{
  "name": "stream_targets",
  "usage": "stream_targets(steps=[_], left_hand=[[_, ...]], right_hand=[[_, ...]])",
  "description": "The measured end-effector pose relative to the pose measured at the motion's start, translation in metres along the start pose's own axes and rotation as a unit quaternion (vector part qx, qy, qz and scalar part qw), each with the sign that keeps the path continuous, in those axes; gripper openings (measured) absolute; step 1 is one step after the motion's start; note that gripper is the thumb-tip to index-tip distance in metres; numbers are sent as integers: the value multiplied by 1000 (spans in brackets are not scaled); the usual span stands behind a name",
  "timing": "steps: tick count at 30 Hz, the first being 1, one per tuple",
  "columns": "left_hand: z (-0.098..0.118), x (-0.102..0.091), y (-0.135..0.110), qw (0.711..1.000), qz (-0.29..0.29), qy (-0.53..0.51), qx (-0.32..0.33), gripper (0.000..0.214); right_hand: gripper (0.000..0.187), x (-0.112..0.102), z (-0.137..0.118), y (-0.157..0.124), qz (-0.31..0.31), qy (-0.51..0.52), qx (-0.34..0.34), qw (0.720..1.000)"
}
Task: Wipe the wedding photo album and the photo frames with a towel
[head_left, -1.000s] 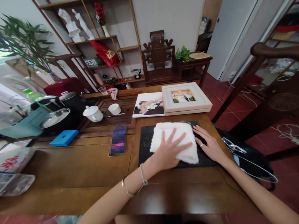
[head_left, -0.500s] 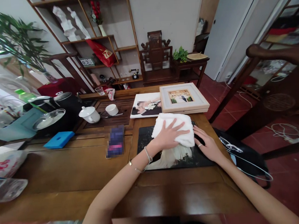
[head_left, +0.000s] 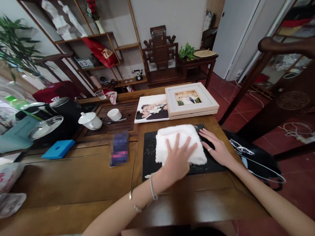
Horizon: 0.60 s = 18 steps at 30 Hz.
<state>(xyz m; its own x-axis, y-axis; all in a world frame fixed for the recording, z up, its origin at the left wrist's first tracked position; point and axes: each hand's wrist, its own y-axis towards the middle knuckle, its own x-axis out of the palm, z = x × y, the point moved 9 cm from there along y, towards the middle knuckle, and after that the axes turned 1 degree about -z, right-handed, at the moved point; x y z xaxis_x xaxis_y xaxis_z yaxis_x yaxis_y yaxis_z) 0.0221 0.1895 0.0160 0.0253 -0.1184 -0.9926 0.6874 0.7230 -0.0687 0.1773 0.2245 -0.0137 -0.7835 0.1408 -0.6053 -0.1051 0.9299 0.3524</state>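
I get plain white on the towel (head_left: 162, 149) and black with paler flecks on the panel (head_left: 148, 147) beneath it. Over my feed the wooden table (head_left: 83, 184) shows brown, the block (head_left: 58, 149) blue, the lidded pot (head_left: 90, 121) white. I read cream on the picture frame (head_left: 193, 112), yellowish lettering on the red bag (head_left: 93, 47).

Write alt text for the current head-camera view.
A person's left hand lies spread on a white cloth atop a dark panel, the right hand resting at the panel's right edge. Beyond them on the wooden table sits a framed picture.
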Motion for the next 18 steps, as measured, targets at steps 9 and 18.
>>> stream_targets(steps=[9,18], left_hand=[[65,19,-49,997,58,33,-42,75],[18,9,2,983,59,64,-161,72]], right_hand=[[43,0,-1,0,-12,-6,0,1000],[42,0,1,0,-1,0,-6,1000]])
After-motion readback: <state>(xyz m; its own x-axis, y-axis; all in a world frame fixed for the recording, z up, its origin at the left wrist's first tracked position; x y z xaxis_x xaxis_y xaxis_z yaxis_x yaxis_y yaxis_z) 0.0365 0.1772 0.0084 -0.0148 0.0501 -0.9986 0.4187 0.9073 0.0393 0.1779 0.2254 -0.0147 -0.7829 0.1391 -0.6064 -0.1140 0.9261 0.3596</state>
